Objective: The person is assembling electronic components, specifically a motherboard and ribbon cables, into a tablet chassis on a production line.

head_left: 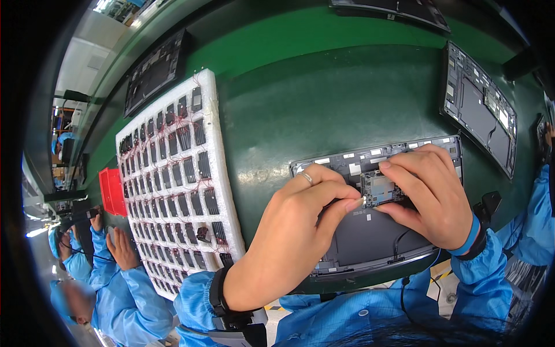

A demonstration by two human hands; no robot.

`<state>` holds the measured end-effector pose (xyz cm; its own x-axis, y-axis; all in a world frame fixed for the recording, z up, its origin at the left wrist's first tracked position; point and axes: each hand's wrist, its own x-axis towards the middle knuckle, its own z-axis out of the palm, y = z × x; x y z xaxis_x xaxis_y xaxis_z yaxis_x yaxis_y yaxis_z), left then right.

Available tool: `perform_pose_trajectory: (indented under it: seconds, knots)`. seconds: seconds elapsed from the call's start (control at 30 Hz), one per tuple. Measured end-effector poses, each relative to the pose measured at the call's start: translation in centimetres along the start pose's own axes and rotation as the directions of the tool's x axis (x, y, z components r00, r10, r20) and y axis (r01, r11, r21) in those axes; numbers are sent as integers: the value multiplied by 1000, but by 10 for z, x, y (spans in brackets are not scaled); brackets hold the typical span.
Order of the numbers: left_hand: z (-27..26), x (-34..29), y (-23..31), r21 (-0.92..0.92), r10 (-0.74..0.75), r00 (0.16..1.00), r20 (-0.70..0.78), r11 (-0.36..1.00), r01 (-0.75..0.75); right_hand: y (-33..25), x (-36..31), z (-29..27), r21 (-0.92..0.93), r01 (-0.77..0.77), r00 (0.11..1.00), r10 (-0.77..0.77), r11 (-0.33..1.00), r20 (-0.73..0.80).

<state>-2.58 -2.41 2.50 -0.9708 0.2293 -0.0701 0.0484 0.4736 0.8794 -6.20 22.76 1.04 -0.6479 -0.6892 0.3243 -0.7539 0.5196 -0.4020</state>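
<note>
A black tablet-like device housing (370,243) lies open on the green bench in front of me. Over its upper middle is a small circuit board (378,188) with a silvery shield. My right hand (430,191) grips this board, the index fingertip at its far edge and the thumb at its near edge. My left hand (306,220), with a ring on one finger, pinches at the board's left edge. A tiny pale bit shows at those fingertips, too small to name. Whether the board touches the housing beneath is hidden by my fingers.
Left of the housing, a white foam tray (222,173) holds rows of small black parts with red wires. A red bin (111,191) is beyond it. More housings lie at the right (480,107), far edge (399,10) and far left (155,72). Co-workers in blue (124,301) sit leftward.
</note>
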Motion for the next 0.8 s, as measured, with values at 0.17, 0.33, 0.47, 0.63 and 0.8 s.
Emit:
perform_pose_trajectory:
  seconds: [0.17, 0.33, 0.47, 0.63, 0.8]
  knots:
    - [0, 0, 0, -12, -16, 1000, -1, 1000, 16, 0, -1, 0, -17, 4, 1000, -4, 1000, -1]
    - [0, 0, 1, 10, -5, 1000, -5, 1000, 5, 0, 0, 0, -23, 20, 1000, -20, 1000, 2]
    - [-2, 2, 2, 15, -32, 999, 32, 999, 32, 1, -1, 1, -12, 39, 999, -39, 999, -1]
    - [-6, 4, -1, 38, 28, 997, 66, 999, -31, 0, -1, 0, -26, 49, 999, -49, 998, 6]
    - [-9, 5, -3, 62, 92, 993, 69, 993, -96, 1, -1, 0, -38, 37, 999, -37, 999, -3]
